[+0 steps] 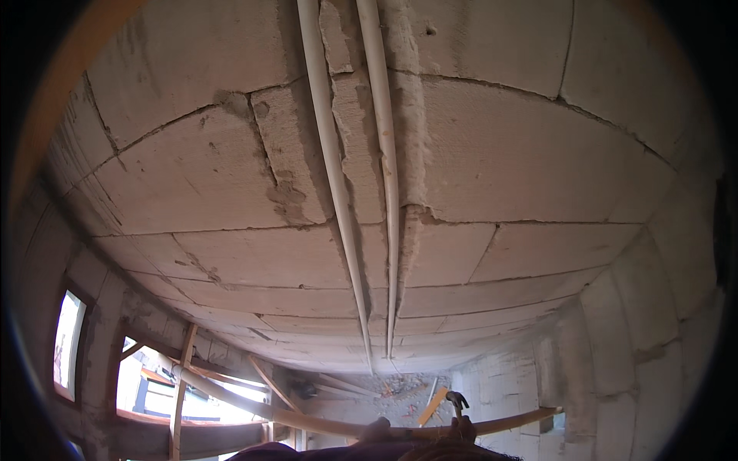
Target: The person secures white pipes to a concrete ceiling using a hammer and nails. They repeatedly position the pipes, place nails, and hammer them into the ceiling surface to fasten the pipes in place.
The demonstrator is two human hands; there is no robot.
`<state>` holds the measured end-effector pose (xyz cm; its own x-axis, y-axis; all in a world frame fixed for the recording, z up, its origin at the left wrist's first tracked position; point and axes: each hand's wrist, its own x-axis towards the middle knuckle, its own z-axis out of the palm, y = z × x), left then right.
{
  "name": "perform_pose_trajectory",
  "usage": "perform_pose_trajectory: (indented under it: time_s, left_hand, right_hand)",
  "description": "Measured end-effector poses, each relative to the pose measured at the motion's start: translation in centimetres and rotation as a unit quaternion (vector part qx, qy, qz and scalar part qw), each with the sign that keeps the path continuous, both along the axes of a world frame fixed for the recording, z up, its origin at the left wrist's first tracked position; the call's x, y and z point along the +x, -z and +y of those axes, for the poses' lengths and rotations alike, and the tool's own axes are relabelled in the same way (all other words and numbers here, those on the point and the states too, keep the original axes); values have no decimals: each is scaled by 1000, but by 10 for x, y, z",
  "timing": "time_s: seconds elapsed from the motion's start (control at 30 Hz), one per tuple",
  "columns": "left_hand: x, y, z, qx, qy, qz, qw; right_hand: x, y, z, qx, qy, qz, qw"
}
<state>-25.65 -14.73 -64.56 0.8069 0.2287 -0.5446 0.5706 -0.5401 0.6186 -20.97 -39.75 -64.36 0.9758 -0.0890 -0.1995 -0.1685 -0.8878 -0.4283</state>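
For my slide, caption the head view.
Left hand and right hand at a wooden beam, hammer upright in the right, two pale pipes beyond.

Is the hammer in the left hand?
No, the hammer is head-up in the right hand, while the left hand grips the long wooden bar.

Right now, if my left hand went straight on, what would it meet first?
First the long wooden plank that your left hand seems to grip; beyond it, probably the block wall, though depth is unclear.
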Motion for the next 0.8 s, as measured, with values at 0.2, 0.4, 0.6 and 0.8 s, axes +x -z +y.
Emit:
perform_pose_trajectory:
  time_s: [0.2, 0.4, 0.6, 0.8]
  left_hand:
    - [-16, 1, -7, -10, 17, 7, 1000]
    - [-48, 20, -15, 25, 51, -12, 998]
    - [-29, -1, -17, 44, 3, 47, 998]
    - [-16, -12, -16, -11, 1, 99, 995]
  right_hand:
    - [-1, -32, 1, 7, -13, 49, 999]
    - [1, -26, -1, 4, -60, 27, 998]
    - [0, 0, -5, 8, -71, -40, 997]
    - [1, -2, -6, 37, -53, -47, 997]
